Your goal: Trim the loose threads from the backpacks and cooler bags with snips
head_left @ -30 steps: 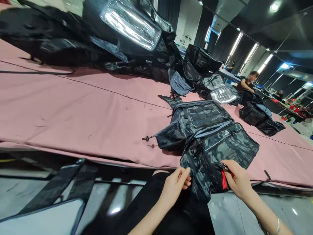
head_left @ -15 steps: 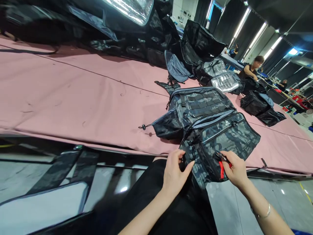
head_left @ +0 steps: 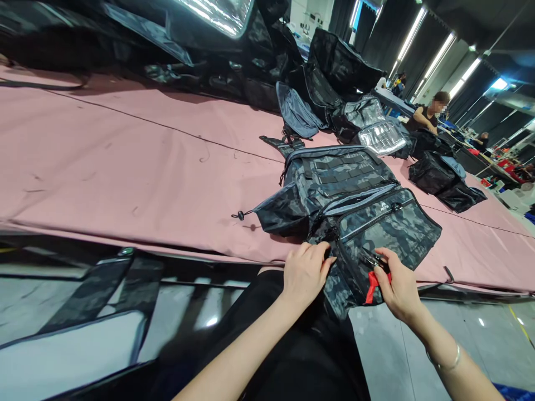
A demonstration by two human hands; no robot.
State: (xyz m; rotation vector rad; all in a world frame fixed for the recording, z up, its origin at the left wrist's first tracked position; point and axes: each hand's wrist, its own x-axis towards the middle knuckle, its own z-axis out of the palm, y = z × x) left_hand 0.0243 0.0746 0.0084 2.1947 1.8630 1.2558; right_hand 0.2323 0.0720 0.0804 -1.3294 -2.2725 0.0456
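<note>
A dark camouflage bag point(head_left: 388, 223) lies on the pink table point(head_left: 167, 184), its lower end hanging over the front edge toward my lap. At the bag's left side, my left hand point(head_left: 307, 275) is closed on the fabric near the edge, fingertips partly hidden. My right hand point(head_left: 397, 284) holds a small dark metal tool with a red strip point(head_left: 371, 287) over the bag's front panel. The zipped opening point(head_left: 363, 200) across the bag shows a grey-blue lining. A cord with a toggle point(head_left: 240, 215) sticks out on the left.
More black bags point(head_left: 229, 72) are heaped along the table's back. Silver-lined bags point(head_left: 382, 136) and a black bag point(head_left: 443, 178) lie farther right. Beyond them a person point(head_left: 426, 117) bends over work. Dark straps point(head_left: 100, 284) and a white panel point(head_left: 75, 351) are at lower left.
My left hand has closed its fingers on the bag's fabric. My right hand has turned slightly, and the tool and red strip have shifted left. The view has moved a little.
</note>
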